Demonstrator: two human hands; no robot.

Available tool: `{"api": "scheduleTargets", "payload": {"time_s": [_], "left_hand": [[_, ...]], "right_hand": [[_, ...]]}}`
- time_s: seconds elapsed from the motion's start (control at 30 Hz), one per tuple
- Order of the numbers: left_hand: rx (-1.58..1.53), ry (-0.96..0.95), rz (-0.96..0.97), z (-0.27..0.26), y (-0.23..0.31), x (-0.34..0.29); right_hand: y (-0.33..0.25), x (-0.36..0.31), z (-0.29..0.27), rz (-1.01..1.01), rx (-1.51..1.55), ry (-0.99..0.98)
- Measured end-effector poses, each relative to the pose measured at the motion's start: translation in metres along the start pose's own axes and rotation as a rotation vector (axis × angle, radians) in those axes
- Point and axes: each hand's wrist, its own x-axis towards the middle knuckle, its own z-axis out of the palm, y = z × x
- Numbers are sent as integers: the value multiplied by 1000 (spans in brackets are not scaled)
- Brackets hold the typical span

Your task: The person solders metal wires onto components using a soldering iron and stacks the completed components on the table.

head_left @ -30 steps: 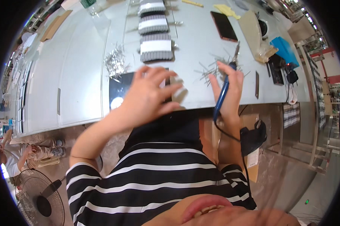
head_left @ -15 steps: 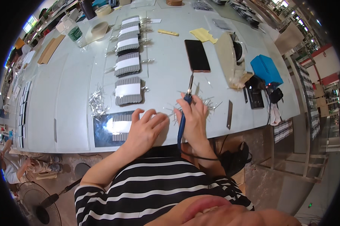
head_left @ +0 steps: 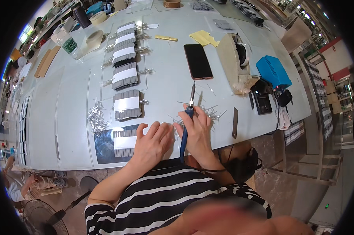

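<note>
In right hand (head_left: pixel 198 135), soldering iron (head_left: pixel 184 137).

Green label (head_left: pixel 70 46) with pale lettering, wrapped around clear plastic bottle (head_left: pixel 62 36) at upper left of pale glossy tabletop (head_left: pixel 76 113); words too small and blurred to read. White rectangular strips (head_left: pixel 126 104) across row of grey ribbed stacks (head_left: pixel 128 114): no legible print. Likewise white band (head_left: pixel 124 143) on flat grey ribbed piece (head_left: pixel 124 132) at near edge. Black rectangular phone (head_left: pixel 198 61): dark screen, no readable characters.
</note>
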Motion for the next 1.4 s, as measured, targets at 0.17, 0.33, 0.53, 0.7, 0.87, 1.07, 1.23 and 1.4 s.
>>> {"api": "scheduleTargets", "payload": {"time_s": [0.17, 0.33, 0.53, 0.7, 0.87, 1.07, 1.23, 1.4], "left_hand": [[-60, 69, 17, 4, 0, 0], [-146, 167, 13, 19, -3, 4], [-114, 286, 44, 33, -6, 6], [-121, 318, 48, 38, -5, 5], [-123, 371, 32, 40, -8, 0], [-119, 383, 43, 40, -8, 1], [-117, 349, 40, 38, -8, -1], [-137, 383, 36, 36, -9, 0]], "right_hand": [[3, -1, 3, 2, -42, 42], [8, 1, 8, 33, -76, 123], [18, 3, 12, -5, -143, 153], [21, 2, 11, 13, -262, 216], [-2, 1, 12, -137, -212, 209], [6, -2, 14, -94, -251, 170], [8, 1, 13, -78, -262, 174], [9, 1, 14, -81, -299, 192]]}}
